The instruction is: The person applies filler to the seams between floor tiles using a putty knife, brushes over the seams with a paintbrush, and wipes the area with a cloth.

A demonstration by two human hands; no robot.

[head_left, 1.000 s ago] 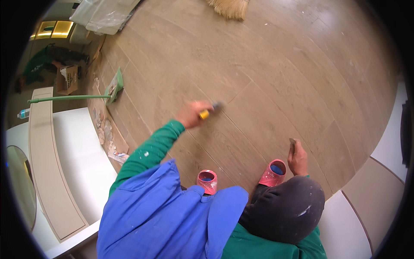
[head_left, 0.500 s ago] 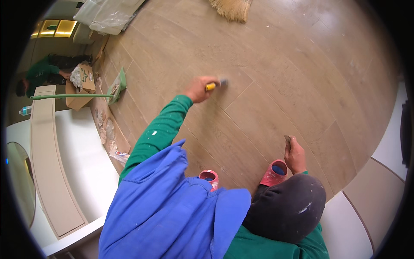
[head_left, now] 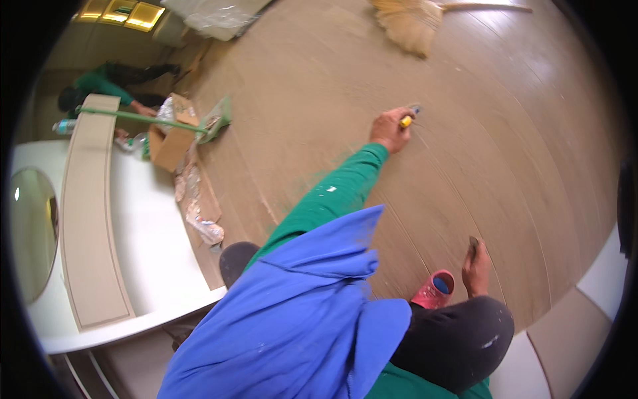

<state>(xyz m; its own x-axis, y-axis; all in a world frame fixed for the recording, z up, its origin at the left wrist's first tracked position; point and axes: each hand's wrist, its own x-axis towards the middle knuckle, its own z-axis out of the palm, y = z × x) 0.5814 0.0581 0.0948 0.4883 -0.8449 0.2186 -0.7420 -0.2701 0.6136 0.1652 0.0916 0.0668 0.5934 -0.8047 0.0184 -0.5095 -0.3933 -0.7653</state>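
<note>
Left hand is closed around a yellow-handled tool, arm stretched out, tool tip touching the wooden floor. Right hand grips a small dark scraper resting on the floor beside a pink slipper. A broom lies well apart.

Left hand stretched out on wooden floor, gripping yellow-handled tool, tip touching plank. Right hand near floor's edge, holding small dark scraper, just beside pink slipper. Broom at floor's far edge.
</note>
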